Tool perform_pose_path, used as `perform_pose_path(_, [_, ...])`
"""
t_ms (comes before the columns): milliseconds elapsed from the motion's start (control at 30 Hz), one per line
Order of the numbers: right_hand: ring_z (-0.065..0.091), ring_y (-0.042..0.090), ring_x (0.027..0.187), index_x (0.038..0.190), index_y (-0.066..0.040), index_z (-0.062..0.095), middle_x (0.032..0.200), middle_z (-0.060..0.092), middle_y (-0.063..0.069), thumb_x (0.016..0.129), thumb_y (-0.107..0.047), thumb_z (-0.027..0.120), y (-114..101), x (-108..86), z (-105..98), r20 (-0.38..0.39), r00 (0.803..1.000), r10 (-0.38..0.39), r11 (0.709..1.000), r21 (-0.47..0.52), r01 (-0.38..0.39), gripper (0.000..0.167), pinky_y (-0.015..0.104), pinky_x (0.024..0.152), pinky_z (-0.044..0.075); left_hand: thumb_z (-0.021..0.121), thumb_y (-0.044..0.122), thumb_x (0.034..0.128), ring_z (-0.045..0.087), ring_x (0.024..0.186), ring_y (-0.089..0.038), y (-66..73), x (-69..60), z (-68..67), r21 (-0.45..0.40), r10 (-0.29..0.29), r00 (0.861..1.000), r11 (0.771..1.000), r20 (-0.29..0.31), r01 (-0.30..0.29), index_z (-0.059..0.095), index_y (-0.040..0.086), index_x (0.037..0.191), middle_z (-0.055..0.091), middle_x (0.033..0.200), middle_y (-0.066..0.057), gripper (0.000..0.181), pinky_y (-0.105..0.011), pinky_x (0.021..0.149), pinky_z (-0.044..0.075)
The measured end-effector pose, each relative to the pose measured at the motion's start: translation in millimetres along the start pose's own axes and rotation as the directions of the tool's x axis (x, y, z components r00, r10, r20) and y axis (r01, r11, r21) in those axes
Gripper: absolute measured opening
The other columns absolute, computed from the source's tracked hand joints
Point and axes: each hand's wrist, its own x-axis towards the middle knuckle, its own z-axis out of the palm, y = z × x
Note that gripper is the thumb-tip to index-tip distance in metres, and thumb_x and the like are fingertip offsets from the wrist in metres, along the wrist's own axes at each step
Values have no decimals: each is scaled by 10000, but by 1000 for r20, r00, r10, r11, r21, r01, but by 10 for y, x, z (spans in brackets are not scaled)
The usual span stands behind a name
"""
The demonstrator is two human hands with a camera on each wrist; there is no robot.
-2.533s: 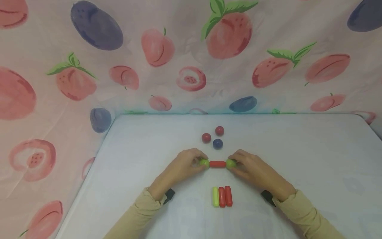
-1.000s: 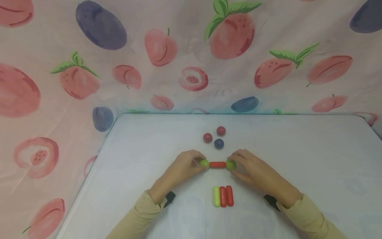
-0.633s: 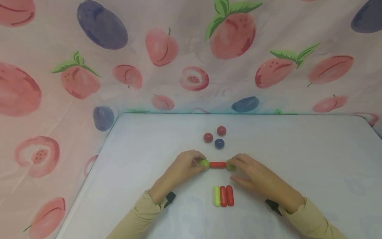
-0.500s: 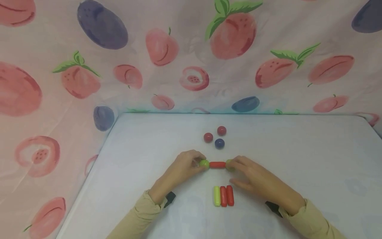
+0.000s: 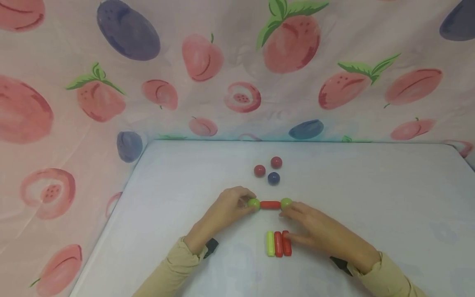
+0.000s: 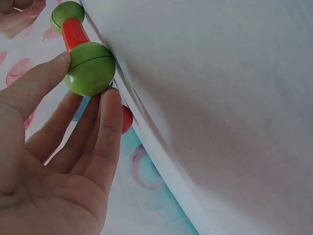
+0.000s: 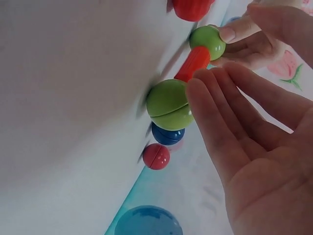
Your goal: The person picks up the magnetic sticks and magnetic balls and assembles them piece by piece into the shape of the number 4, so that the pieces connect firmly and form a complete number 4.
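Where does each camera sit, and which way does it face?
Head: on the head, looking forward and down at the white table; left hand, right hand and sleeves show.
Left wrist: worn there, facing that hand and the pinched green ball; both hands show.
Right wrist: worn there, facing that hand and the other green ball; both hands show.
Both wrist views share the red rod between those balls.

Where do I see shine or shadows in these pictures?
Head view: muted light, with a small highlight on the blue ball; left wrist view: a wide, soft-edged shadow across the white table, a bright glint on the nearer green ball; right wrist view: a glint on the red ball, dim shading over the table.
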Motion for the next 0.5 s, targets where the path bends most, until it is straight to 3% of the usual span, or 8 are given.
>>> perform_pose_path(267, [603, 168, 1097, 1178, -148, 686, 1170, 630, -16, 812, -350, 816, -11, 8, 11, 109, 993, 46, 999, 15, -48, 438, 405, 947, 541, 745, 298, 893, 658, 970, -133, 7, -13, -8, 2, -23, 1000, 1000, 2, 23, 677, 105, 1199, 708, 1057, -1, 368, -286, 861, 555])
perform_pose_path(500, [584, 99, 1017, 1157, -174, 698, 1107, 618, -91, 815, -424, 798, 20, -6, 40, 135, 991, 7, 999, 43, -12, 435, 359, 925, 555, 745, 343, 888, 653, 938, -137, 7, -34, -22, -4, -45, 999, 999, -17, 45, 690, 107, 1171, 705, 1025, -1, 373, -295, 840, 555])
